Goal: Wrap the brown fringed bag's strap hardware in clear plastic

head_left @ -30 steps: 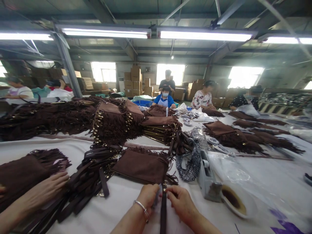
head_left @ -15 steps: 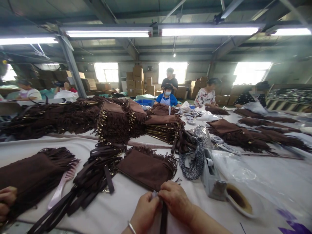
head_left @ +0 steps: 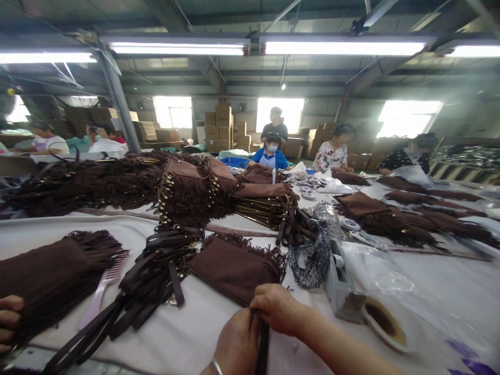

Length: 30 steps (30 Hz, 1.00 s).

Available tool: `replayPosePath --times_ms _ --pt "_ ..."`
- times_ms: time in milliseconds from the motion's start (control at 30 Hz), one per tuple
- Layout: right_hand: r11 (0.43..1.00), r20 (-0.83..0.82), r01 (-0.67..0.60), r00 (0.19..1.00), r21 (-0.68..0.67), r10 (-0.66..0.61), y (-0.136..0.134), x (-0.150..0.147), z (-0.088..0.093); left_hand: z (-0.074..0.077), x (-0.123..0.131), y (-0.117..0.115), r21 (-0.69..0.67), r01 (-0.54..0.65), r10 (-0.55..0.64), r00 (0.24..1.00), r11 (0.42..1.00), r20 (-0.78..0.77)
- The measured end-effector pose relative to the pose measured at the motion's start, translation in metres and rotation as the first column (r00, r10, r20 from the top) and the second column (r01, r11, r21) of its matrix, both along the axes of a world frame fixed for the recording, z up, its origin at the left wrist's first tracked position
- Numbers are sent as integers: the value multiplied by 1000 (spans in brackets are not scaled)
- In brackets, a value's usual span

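Observation:
My left hand [head_left: 236, 338], with a bangle at its wrist, is closed, its fingertips pinched against those of my right hand [head_left: 275, 310]. My right hand is closed too. Between them they grip a dark brown strap [head_left: 263, 349], which runs down toward the bottom edge. The exact pinch point is hidden by my fingers. Just beyond lies a brown fringed bag [head_left: 234, 268], flat on the white-covered table [head_left: 187, 328]. To its left, a heap of dark straps [head_left: 144, 281] with metal clasps spreads over the cloth.
Another person's hand [head_left: 10, 320] rests by a fringed bag [head_left: 50, 265] at far left, near a pink comb [head_left: 101, 291]. A tape dispenser [head_left: 344, 291] and tape roll [head_left: 386, 323] stand right. Stacked bags [head_left: 183, 192] lie behind; several people sit beyond.
My left hand has rolled over, its back now turned up, and the pale bit at its fingertips is out of sight. My right hand has shifted slightly up and left.

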State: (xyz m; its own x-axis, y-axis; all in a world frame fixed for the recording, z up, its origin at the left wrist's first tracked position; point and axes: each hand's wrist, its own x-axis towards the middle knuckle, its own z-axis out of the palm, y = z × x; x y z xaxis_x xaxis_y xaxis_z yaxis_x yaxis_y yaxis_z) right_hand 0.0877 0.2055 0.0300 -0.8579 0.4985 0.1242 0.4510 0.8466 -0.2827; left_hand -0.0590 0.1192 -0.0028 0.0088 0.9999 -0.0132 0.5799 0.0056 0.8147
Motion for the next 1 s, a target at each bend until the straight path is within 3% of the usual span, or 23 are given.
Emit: replayPosePath --times_ms 233,333,433,500,567,667,733,833,1000 --pt "996 21 -68 998 57 67 0 0 -2 11 -1 -4 -76 -58 63 996 995 66" --pt "989 13 -65 998 130 64 -5 2 -8 14 -1 -1 -202 -69 124 954 977 273" --pt "983 -36 -9 999 186 16 -12 3 -19 14 -1 3 -447 11 244 826 894 508" --pt "978 -99 51 995 203 -31 -18 3 -27 13 -3 5 -564 96 298 770 820 565" --pt "967 -177 107 982 230 -67 -22 4 -35 12 -7 7 -633 217 362 666 743 653" --pt "946 -271 148 960 289 -67 -27 4 -46 13 -11 9 -661 415 522 407 625 749" --pt "937 -298 152 953 314 -54 -29 6 -50 13 -11 10 -682 441 602 330 583 728" --pt "948 -266 112 963 297 -30 -33 10 -50 13 -4 9 -722 353 629 355 595 692" --pt "984 -188 81 981 161 -50 -52 25 -31 4 12 4 -704 151 585 453 694 673"
